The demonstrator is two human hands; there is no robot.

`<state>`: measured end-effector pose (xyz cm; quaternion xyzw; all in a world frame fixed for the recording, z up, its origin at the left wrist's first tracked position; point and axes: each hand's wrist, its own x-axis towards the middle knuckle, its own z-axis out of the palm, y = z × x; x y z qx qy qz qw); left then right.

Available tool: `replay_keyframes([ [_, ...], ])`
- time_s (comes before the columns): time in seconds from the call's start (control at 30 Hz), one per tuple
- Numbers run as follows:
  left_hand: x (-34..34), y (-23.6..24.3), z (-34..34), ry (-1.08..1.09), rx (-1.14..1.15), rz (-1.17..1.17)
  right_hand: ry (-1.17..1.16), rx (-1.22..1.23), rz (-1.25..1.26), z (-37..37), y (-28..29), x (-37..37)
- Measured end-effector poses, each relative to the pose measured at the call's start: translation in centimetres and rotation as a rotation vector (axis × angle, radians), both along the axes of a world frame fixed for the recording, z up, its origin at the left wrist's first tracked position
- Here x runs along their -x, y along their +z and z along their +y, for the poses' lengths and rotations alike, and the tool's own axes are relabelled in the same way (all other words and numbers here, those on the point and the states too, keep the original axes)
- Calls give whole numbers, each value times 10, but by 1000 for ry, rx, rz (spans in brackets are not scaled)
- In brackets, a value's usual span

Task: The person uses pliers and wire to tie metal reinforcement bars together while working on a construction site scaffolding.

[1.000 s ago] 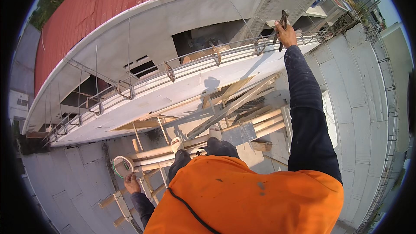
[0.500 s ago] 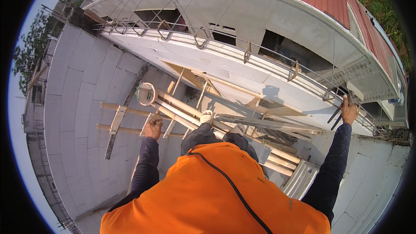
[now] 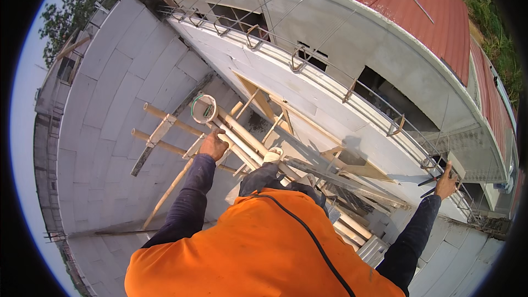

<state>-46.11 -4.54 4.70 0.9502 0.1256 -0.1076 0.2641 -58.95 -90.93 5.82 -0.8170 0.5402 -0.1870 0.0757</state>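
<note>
My right hand (image 3: 446, 181) holds a dark, long-handled pincer-like tool (image 3: 430, 186) beside the steel rebar cage (image 3: 396, 130) along the white block wall's top. My left hand (image 3: 213, 146) reaches down at the bamboo pole platform, its fingers apart and partly bent, just below a light round bucket (image 3: 204, 109) with a green rim and something inside. Whether it touches the poles (image 3: 245, 140) is unclear. My sandalled foot (image 3: 273, 154) is on the poles beneath me.
A block wall (image 3: 110, 93) drops away at left, with short bamboo crosspieces (image 3: 154, 111). A red corrugated roof (image 3: 396, 5) and grey wall with openings stand beyond the rebar. Wooden frames and planks (image 3: 352, 187) lie below. Trees show at the edges.
The view has swung round, so the bucket and walls appear shifted. My left hand has moved up toward the bucket and poles. My right hand still holds the tool along the rebar.
</note>
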Motion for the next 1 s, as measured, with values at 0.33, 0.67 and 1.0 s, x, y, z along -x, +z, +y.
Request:
replay_keyframes([
  [0.33,-229,88,-2,-236,-149,-489,-84,392,17,20,1,-6],
  [0.67,-430,81,-17,-981,-625,-388,581,129,-633,373,133,-326],
  [1.0,-479,38,-6,-1310,-426,-816,893,-570,-215,551,8,-667],
])
